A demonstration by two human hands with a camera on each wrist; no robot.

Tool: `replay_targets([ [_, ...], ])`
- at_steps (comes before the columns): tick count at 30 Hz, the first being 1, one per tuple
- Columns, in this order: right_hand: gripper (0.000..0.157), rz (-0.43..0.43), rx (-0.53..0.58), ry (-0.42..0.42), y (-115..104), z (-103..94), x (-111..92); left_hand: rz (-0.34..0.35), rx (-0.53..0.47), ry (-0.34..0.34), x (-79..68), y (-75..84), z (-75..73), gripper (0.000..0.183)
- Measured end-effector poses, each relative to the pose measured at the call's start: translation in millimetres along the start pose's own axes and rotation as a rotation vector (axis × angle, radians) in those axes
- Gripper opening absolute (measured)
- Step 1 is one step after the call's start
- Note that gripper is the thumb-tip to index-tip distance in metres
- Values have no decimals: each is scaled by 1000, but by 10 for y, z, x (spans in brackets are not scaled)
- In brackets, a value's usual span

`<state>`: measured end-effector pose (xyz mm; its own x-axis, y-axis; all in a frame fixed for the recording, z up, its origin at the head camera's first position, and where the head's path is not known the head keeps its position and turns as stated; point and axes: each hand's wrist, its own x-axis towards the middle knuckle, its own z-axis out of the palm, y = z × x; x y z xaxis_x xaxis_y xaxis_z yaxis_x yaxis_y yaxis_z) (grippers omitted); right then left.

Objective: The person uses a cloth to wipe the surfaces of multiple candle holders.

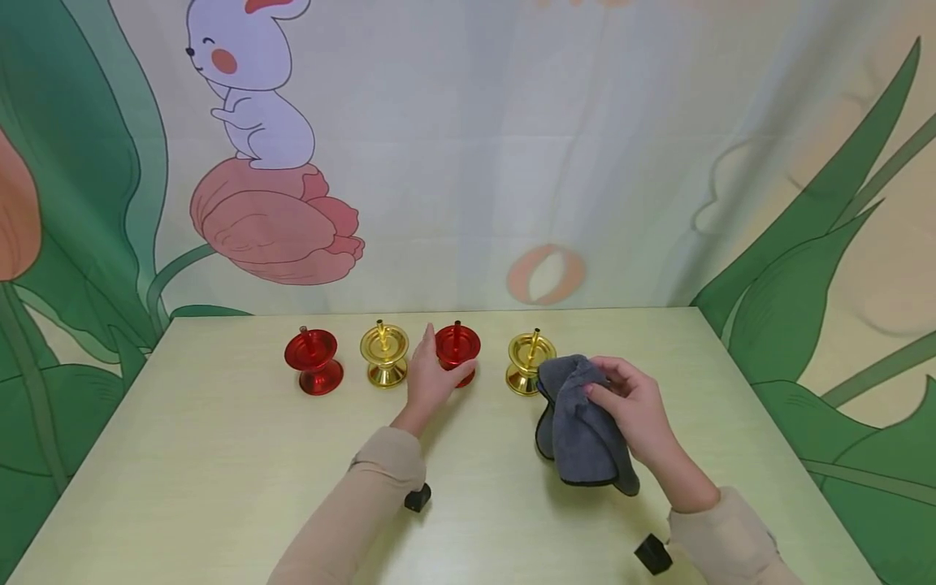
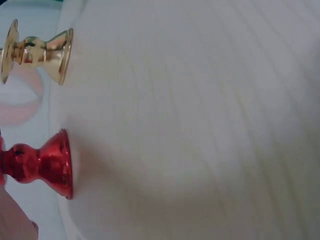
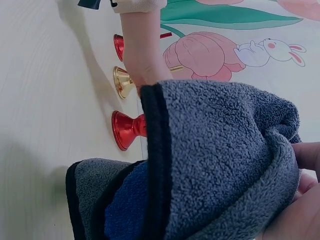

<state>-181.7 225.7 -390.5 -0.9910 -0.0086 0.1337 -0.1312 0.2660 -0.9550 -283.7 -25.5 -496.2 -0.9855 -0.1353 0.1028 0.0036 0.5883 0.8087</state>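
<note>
Four-footed row aside, two red and two gold metal candle holders stand along the back of the table. My left hand (image 1: 430, 380) reaches to the right-hand red candle holder (image 1: 459, 345), fingers straight at its left side and thumb in front of its bowl. In the left wrist view that holder's red foot (image 2: 56, 164) shows, its bowl cut off by the frame. My right hand (image 1: 645, 414) pinches a grey cloth (image 1: 585, 435) with dark edging, which hangs in front of the right-hand gold candle holder (image 1: 523, 379). A blue side of the cloth (image 3: 127, 205) appears in the right wrist view.
Left of my left hand stand the other gold candle holder (image 1: 386, 345) and the other red one (image 1: 316, 357). A printed curtain (image 1: 439, 162) hangs behind the pale table (image 1: 190, 455). Small black blocks (image 1: 653, 554) show by both sleeves.
</note>
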Motion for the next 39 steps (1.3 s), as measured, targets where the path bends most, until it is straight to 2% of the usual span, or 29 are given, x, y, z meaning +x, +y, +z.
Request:
replay_targets([
  [5,33,-5,1,16,0,-72,-18,75,-1,44,-48,261,-32,88],
  [9,33,-4,9,21,12,-112,-30,251,-49,77,-149,548,-34,80],
  [12,32,-6,10,24,19,-127,-34,387,-57,25,-221,720,5,76],
  [15,32,-6,8,26,16,-142,-37,431,-39,-77,-258,814,84,77],
  [17,31,-5,3,30,12,-156,-42,417,-6,-143,-254,833,155,81],
  [21,32,2,-14,33,-3,-194,-61,327,45,-255,-218,796,294,91],
  [25,33,8,-34,37,-10,-239,-77,238,72,-315,-173,729,417,97],
  [31,33,4,-36,45,6,-282,-84,180,147,-339,-125,684,582,94],
  [39,33,8,-42,48,23,-314,-93,176,209,-289,-119,700,617,86],
])
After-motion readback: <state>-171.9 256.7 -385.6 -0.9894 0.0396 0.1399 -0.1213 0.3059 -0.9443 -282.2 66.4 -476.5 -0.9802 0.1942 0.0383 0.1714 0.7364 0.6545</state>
